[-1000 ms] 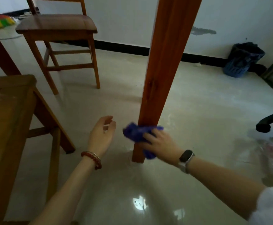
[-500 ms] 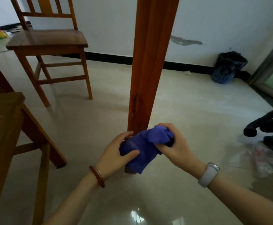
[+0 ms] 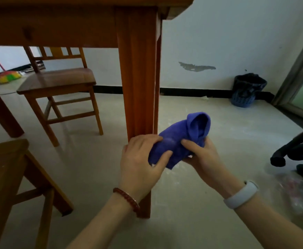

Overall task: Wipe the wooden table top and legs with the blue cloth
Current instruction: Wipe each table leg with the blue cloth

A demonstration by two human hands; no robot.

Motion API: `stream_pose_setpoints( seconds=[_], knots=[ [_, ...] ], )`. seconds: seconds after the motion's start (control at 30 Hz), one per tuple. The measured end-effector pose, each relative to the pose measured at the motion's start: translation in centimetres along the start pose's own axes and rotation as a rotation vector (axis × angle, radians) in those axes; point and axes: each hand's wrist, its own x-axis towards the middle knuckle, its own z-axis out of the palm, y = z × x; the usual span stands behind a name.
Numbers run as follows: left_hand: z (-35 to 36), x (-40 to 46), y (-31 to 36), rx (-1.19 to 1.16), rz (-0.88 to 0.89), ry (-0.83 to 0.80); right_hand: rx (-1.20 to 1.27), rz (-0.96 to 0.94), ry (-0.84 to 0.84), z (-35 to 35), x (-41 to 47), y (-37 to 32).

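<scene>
Head view, centre of the frame: both my hands hold the blue cloth (image 3: 181, 141), bunched into a roll between them. My left hand (image 3: 140, 162) grips its lower left end, thumb pressed across the front and fingers curled over the top. My right hand (image 3: 201, 155) cups the other end from below, thumb on the front, and a folded hood of cloth stands up above those fingers. A red bead bracelet (image 3: 127, 199) circles my left wrist, a white band (image 3: 240, 194) my right.

Just behind my left hand the wooden table leg (image 3: 138, 78) runs from the floor up to the table top's edge (image 3: 174, 8) along the upper frame; whether the cloth touches the leg I cannot tell. Behind the leg, left of centre, stands a wooden chair (image 3: 57, 81). Another piece of wooden furniture (image 3: 5, 168) fills the lower left. Against the white wall at the right sits a blue basket (image 3: 244, 99) lined with a dark bag. A black chair base (image 3: 291, 151) shows at the right edge.
</scene>
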Motion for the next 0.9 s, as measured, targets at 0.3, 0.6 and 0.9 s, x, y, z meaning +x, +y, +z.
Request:
stream_pose_setpoints(
  seconds=[0.3, 0.6, 0.9],
  knots=[
    [-3.1, 7.0, 1.9, -0.180, -0.429, 0.204, -0.671, -0.987, 0.336, 4.8, 7.1, -7.4],
    [-1.9, 5.2, -0.6, -0.313, -0.510, 0.118, -0.937, -0.630, -0.187, -3.2, 4.0, 7.5],
    [-0.7, 4.4, -1.8, -0.278, -0.518, 0.151, -0.604, -1.060, 0.026, 4.8, 7.1, 0.0]
  ],
)
